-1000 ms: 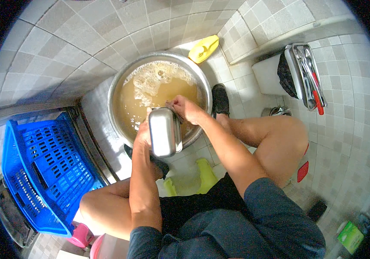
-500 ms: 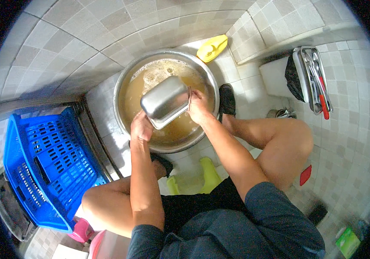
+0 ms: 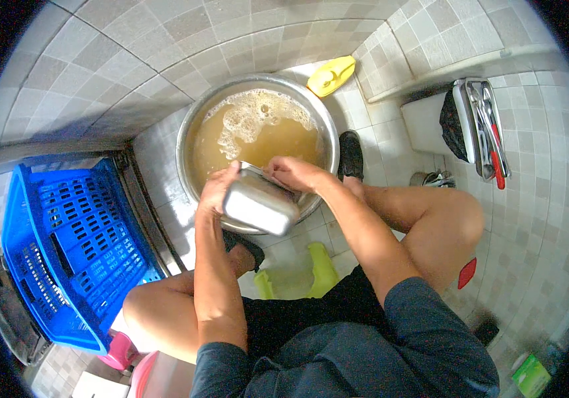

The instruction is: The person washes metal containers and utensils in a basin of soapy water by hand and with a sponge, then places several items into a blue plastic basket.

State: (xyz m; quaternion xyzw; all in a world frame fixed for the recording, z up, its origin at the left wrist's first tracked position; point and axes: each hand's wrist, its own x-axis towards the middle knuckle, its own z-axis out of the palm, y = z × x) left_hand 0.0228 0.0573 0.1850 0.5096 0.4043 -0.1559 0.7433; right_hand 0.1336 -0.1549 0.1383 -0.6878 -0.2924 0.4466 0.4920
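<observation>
My left hand grips the rim of a deep rectangular stainless steel food pan. The pan is tilted over the near edge of a large round metal basin, its base turned toward me. My right hand is at the pan's mouth with its fingers curled and closed. Whatever sits in those fingers is hidden. Cloudy brown water fills the basin, with pale foam floating toward the far side.
A blue plastic crate stands at the left. Beyond the basin lies a yellow bottle. At the right, a metal tray holds several utensils, some red-handled. A lime-green stool is between my legs, and tiled walls enclose the corner.
The pan has come nearer to me and been turned, its base swinging from far-left toward me. My right hand has shifted slightly left and nearer, toward the pan's mouth.
</observation>
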